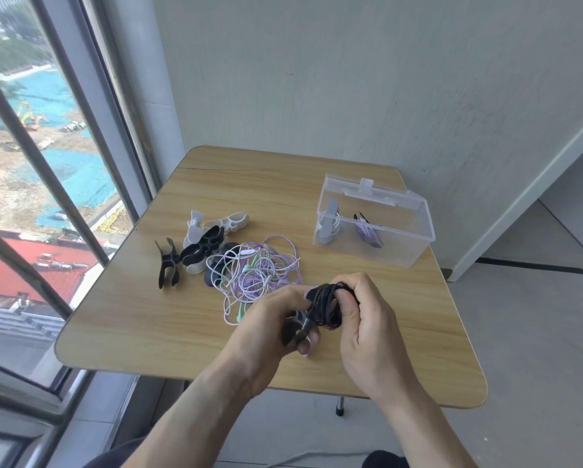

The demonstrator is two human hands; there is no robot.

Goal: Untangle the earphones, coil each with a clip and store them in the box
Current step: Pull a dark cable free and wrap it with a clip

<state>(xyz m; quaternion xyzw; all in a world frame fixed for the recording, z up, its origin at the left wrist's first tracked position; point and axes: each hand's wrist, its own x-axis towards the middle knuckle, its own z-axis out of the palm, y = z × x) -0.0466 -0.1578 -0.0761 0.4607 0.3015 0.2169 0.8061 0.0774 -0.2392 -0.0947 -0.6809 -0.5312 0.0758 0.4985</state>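
Black earphone coil (329,304): held above the near middle of the wooden table (121,319), wound into a tight bundle; likely kept off the tabletop so the loops do not spring apart before a clip goes on.
Right hand (367,329): fingers and thumb curled round the right side of the black coil, pinning the turns together.
Left hand (276,327): fingers closed on the lower left end of the same black bundle, where a dark piece sits, probably the clip or the plug; too blurred to say which.
Tangled earphones (259,275): white, lilac and pale green cords knotted in one heap, lying just beyond the hands; judged as the pairs not yet sorted.
Spare clips (198,244): black, grey and off-white cord clips, piled left of the tangle and touching it, within easy reach of the left hand.
Clear plastic box (411,238): stands at the far right of the table, well apart from the hands, lid up; open to receive finished coils.
Box contents: one white coil in a grey clip (329,222) at the left end, one lilac coil in a dark clip (367,231) beside it.
Markings: no brand, label or writing legible anywhere.
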